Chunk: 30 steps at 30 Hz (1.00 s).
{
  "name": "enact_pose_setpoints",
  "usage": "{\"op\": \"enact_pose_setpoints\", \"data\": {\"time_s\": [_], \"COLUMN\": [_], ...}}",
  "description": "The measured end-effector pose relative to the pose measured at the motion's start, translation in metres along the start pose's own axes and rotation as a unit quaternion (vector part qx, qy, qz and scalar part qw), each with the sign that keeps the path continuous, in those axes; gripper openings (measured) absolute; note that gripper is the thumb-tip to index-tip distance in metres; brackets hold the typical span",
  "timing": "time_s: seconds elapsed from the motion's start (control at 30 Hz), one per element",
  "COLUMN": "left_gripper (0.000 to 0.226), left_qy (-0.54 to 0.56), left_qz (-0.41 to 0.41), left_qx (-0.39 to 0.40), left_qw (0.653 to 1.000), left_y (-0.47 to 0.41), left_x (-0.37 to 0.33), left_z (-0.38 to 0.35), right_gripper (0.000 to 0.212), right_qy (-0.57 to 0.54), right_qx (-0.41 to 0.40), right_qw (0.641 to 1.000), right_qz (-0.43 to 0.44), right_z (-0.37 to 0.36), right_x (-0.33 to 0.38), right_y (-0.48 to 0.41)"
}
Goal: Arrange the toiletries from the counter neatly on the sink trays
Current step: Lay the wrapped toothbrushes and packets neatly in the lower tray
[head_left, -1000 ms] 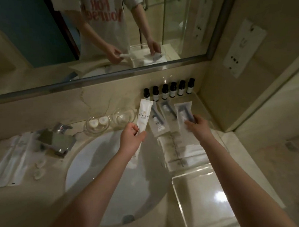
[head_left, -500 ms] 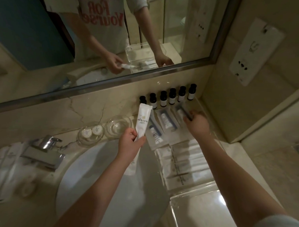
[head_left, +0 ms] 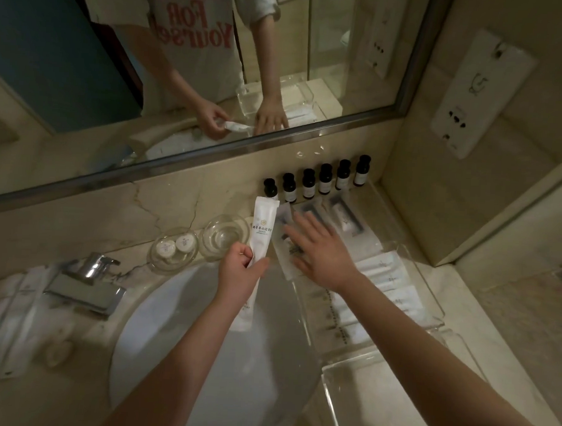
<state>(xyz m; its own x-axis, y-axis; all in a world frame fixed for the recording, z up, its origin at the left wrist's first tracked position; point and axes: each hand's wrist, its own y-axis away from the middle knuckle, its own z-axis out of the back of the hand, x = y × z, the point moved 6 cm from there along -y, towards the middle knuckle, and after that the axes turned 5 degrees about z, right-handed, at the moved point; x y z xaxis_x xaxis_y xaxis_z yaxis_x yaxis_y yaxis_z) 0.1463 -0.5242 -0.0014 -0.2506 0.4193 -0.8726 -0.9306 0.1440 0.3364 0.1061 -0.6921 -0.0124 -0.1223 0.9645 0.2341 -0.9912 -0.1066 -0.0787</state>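
- Presently, the left hand (head_left: 238,272) is pinched shut on a long white sachet (head_left: 262,231), thumb and fingers gripping it around mid-length; the sachet stands nearly upright over the far rim of the basin (head_left: 177,337), its printed face toward the camera.
- The right hand (head_left: 320,250) is spread flat, fingers apart, palm down over the clear-wrapped packets (head_left: 345,217) lying on the counter (head_left: 177,205) right of the sachet; it grips nothing. Whether the palm touches the packets cannot be told, as the hand is blurred.
- Six small dark bottles (head_left: 326,181) with pale labels stand upright in a row against the far wall, just beyond the packets.
- A clear tray (head_left: 430,303) sits right of the basin and holds flat white sachets (head_left: 389,282) laid side by side.
- A second clear tray (head_left: 394,395) lies nearer, just beside the first; the right forearm crosses over it.
- Two glass dishes stand on the far rim of the basin: the left dish (head_left: 171,250) holds two round white wrapped pieces, the right dish (head_left: 224,234) shows no contents.
- A chrome faucet (head_left: 86,288) sits left of the basin.
- More white sachets (head_left: 7,323) lie on the counter at the far left, well apart from the trays.
- The mirror (head_left: 344,54) above the counter reflects both hands.
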Motion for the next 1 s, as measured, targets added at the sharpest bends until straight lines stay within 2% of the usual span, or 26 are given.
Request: {"op": "enact_pose_setpoints", "data": {"time_s": [0.07, 0.23, 0.43, 0.6, 0.67, 0.77, 0.83, 0.87, 0.9, 0.97, 1.0], "left_gripper": [0.034, 0.034, 0.035, 0.03, 0.026, 0.031, 0.027, 0.025, 0.022, 0.017, 0.017], "left_qy": [0.001, 0.011, 0.017, 0.029, 0.037, 0.07, 0.082, 0.088, 0.1, 0.125, 0.134], "left_qz": [0.002, 0.013, 0.016, 0.015, 0.012, 0.013, 0.007, 0.004, 0.0, -0.017, -0.028], "left_qx": [-0.009, -0.015, -0.019, -0.018, -0.015, 0.003, 0.004, 0.0, -0.002, -0.006, -0.008], "left_qw": [1.0, 1.0, 1.0, 0.999, 0.999, 0.997, 0.997, 0.996, 0.995, 0.992, 0.991], "left_y": [0.002, 0.003, 0.004, 0.007, 0.009, 0.014, 0.019, 0.022, 0.027, 0.037, 0.042], "left_x": [0.002, 0.007, 0.009, 0.007, 0.003, -0.006, -0.014, -0.019, -0.023, -0.033, -0.037], "left_z": [0.006, 0.017, 0.022, 0.022, 0.021, 0.018, 0.016, 0.016, 0.015, 0.01, 0.007], "right_gripper": [0.068, 0.068, 0.07, 0.068, 0.065, 0.055, 0.044, 0.041, 0.036, 0.016, 0.01], "right_qy": [0.017, 0.076, 0.068, 0.056, 0.033, -0.041, -0.126, -0.2, -0.295, -0.484, -0.539], "right_qx": [0.056, 0.116, 0.112, 0.103, 0.069, -0.072, -0.178, -0.199, -0.184, -0.101, -0.059], "right_qw": [0.998, 0.99, 0.987, 0.988, 0.993, 0.994, 0.973, 0.955, 0.93, 0.854, 0.825], "right_qz": [0.015, -0.008, -0.093, -0.101, -0.093, -0.072, -0.075, -0.092, -0.12, -0.16, -0.157], "right_z": [-0.013, -0.025, -0.03, -0.028, -0.022, 0.003, 0.022, 0.026, 0.025, 0.016, 0.012], "right_x": [0.007, 0.01, 0.022, 0.025, 0.023, 0.026, 0.031, 0.033, 0.037, 0.053, 0.064], "right_y": [-0.004, -0.012, -0.005, -0.005, -0.004, 0.005, 0.022, 0.033, 0.044, 0.061, 0.068]}}
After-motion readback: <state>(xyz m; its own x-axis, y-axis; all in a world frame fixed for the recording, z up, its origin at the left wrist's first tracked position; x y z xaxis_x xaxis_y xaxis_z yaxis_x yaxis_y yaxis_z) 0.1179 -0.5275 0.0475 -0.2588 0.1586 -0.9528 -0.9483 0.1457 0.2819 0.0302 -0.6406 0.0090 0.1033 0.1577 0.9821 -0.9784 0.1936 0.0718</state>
